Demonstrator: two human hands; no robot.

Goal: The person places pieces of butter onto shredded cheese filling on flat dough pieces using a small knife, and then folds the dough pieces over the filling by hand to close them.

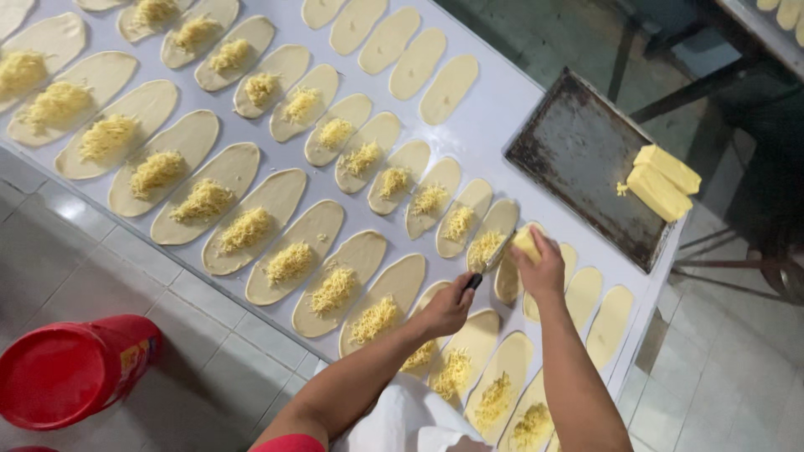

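Observation:
My left hand grips the dark handle of a small metal grater held over an oval dough piece. My right hand presses a yellow cheese block against the grater's upper end. Many flat oval dough pieces lie in rows on the white table, most topped with a mound of grated cheese. Some ovals by my right arm and at the far end are bare.
A dark worn baking tray sits at the table's right end with two cheese blocks on its edge. A red bucket stands on the tiled floor at lower left. Dark metal furniture legs stand beyond the table.

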